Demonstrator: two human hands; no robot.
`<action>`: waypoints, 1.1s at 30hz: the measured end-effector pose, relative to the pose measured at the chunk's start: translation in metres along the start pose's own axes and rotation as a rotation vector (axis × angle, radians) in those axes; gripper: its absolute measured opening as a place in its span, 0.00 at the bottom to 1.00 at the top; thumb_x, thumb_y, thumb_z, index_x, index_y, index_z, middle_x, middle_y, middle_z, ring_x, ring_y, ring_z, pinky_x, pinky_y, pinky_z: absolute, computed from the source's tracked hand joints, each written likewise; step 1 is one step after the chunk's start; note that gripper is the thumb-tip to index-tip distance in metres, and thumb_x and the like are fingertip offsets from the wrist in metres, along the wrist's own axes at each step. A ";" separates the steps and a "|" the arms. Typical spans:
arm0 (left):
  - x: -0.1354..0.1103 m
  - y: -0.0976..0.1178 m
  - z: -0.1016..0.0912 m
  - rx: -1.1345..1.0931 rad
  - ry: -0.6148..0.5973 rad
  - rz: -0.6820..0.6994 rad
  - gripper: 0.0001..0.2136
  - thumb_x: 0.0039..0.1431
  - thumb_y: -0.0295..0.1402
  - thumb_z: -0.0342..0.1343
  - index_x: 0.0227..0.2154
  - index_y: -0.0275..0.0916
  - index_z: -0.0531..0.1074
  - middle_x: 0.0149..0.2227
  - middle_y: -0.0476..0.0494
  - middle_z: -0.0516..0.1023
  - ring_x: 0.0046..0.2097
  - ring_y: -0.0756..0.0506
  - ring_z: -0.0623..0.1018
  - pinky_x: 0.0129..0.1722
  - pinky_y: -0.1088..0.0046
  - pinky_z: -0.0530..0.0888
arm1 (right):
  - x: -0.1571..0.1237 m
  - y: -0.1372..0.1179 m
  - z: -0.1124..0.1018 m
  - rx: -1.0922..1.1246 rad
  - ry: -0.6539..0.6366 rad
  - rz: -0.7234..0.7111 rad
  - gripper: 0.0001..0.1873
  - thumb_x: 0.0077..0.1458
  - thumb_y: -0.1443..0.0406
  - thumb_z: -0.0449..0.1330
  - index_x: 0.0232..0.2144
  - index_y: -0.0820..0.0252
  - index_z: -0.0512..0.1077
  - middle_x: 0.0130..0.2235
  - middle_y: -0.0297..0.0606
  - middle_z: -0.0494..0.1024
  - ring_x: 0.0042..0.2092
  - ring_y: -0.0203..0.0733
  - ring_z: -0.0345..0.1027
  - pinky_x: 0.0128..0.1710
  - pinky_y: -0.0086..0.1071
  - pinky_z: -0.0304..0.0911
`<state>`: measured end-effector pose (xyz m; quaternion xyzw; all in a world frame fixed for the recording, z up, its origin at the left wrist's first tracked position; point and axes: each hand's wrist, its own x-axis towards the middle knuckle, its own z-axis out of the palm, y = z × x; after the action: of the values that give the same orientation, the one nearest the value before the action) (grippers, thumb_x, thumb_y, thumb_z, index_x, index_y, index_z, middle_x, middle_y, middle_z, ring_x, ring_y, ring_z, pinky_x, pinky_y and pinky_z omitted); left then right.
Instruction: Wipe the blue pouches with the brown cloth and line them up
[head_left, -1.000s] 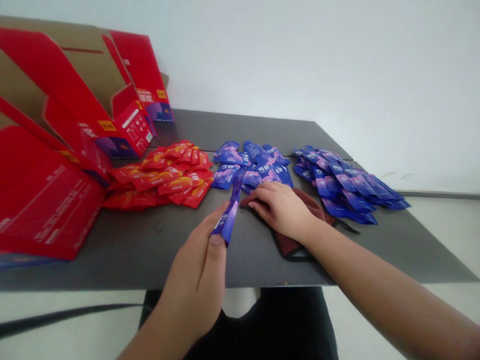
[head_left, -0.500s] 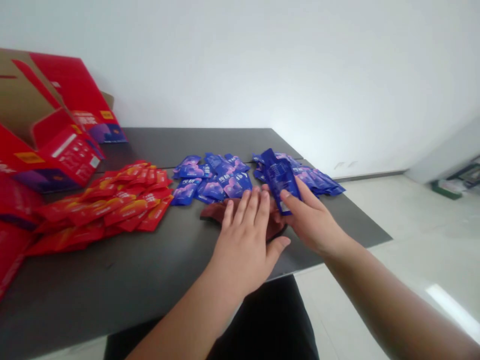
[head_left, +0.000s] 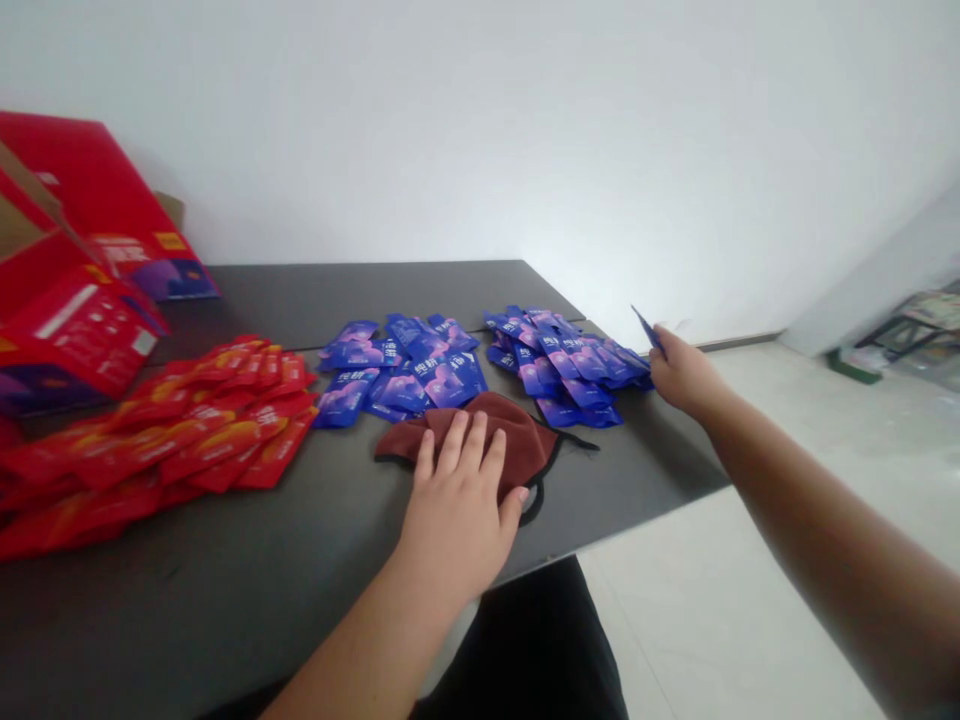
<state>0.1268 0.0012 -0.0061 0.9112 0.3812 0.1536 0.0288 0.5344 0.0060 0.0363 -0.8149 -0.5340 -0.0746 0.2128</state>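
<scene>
Left hand (head_left: 459, 515) is lying on cloth (head_left: 521, 440), fingers apart, probably steadying it; right hand (head_left: 684, 370) is clamping a pouch (head_left: 646, 328), apparently leaving one end free.

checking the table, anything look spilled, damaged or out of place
The rumpled brown cloth under the left hand looks odd beside the printed blue pouches: different material, black strap trailing. No spill or damage is visible.

1 head-worn camera looks forward and down across the table (head_left: 322, 540).
</scene>
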 end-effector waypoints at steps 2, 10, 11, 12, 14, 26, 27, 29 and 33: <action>0.000 0.000 0.000 -0.002 -0.004 0.000 0.31 0.76 0.51 0.46 0.73 0.40 0.64 0.78 0.39 0.56 0.79 0.33 0.54 0.75 0.39 0.53 | 0.006 -0.003 0.007 0.010 -0.036 -0.013 0.32 0.67 0.57 0.53 0.66 0.69 0.70 0.63 0.64 0.76 0.66 0.67 0.69 0.68 0.58 0.62; 0.001 0.000 -0.004 -0.036 -0.009 -0.010 0.29 0.75 0.49 0.48 0.71 0.40 0.67 0.77 0.39 0.58 0.78 0.33 0.55 0.75 0.38 0.54 | 0.010 -0.010 0.011 0.073 -0.227 -0.113 0.28 0.72 0.49 0.48 0.59 0.55 0.79 0.58 0.46 0.84 0.60 0.57 0.77 0.63 0.47 0.68; 0.001 0.000 -0.004 -0.044 -0.002 -0.007 0.29 0.75 0.49 0.49 0.71 0.39 0.67 0.77 0.39 0.58 0.78 0.33 0.55 0.75 0.38 0.54 | 0.008 -0.010 0.010 0.072 -0.219 -0.109 0.30 0.73 0.48 0.47 0.59 0.56 0.79 0.58 0.47 0.84 0.60 0.58 0.77 0.63 0.48 0.68; 0.001 0.000 -0.004 -0.052 0.008 -0.002 0.29 0.75 0.48 0.49 0.71 0.39 0.67 0.77 0.38 0.58 0.78 0.33 0.55 0.75 0.38 0.54 | 0.007 -0.010 0.009 0.072 -0.211 -0.105 0.31 0.73 0.47 0.46 0.60 0.57 0.78 0.58 0.49 0.83 0.60 0.59 0.76 0.62 0.49 0.67; 0.000 0.000 -0.003 -0.063 0.030 0.004 0.28 0.75 0.48 0.50 0.71 0.38 0.67 0.77 0.37 0.58 0.78 0.32 0.56 0.75 0.38 0.55 | 0.004 -0.010 0.008 0.075 -0.204 -0.105 0.33 0.73 0.46 0.46 0.60 0.58 0.78 0.58 0.50 0.83 0.60 0.60 0.76 0.62 0.49 0.67; -0.004 0.000 -0.008 -0.129 0.013 -0.010 0.30 0.75 0.50 0.50 0.71 0.39 0.66 0.78 0.38 0.57 0.79 0.35 0.53 0.76 0.40 0.53 | -0.004 -0.019 0.005 0.058 -0.138 -0.004 0.29 0.68 0.47 0.55 0.57 0.59 0.79 0.55 0.59 0.83 0.57 0.66 0.75 0.54 0.50 0.65; -0.004 0.000 -0.008 -0.129 0.011 -0.013 0.30 0.75 0.50 0.50 0.71 0.39 0.66 0.78 0.38 0.57 0.79 0.35 0.53 0.76 0.40 0.53 | -0.004 -0.019 0.005 0.060 -0.135 0.003 0.29 0.68 0.47 0.54 0.57 0.59 0.79 0.54 0.59 0.83 0.56 0.66 0.76 0.53 0.50 0.65; -0.005 0.000 -0.009 -0.130 0.010 -0.014 0.30 0.75 0.50 0.50 0.71 0.38 0.66 0.78 0.38 0.57 0.79 0.36 0.53 0.76 0.40 0.53 | -0.003 -0.019 0.006 0.066 -0.130 0.012 0.29 0.67 0.47 0.54 0.56 0.59 0.79 0.52 0.59 0.84 0.54 0.65 0.76 0.51 0.50 0.66; -0.006 0.000 -0.010 -0.137 0.011 -0.012 0.30 0.75 0.50 0.50 0.71 0.37 0.66 0.78 0.37 0.57 0.79 0.35 0.53 0.76 0.40 0.52 | 0.000 -0.017 0.009 0.080 -0.101 0.004 0.26 0.66 0.48 0.55 0.53 0.57 0.80 0.51 0.57 0.84 0.50 0.62 0.77 0.51 0.49 0.66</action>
<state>0.1201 -0.0035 0.0018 0.9039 0.3755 0.1839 0.0900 0.5185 0.0158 0.0329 -0.8096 -0.5449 -0.0118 0.2181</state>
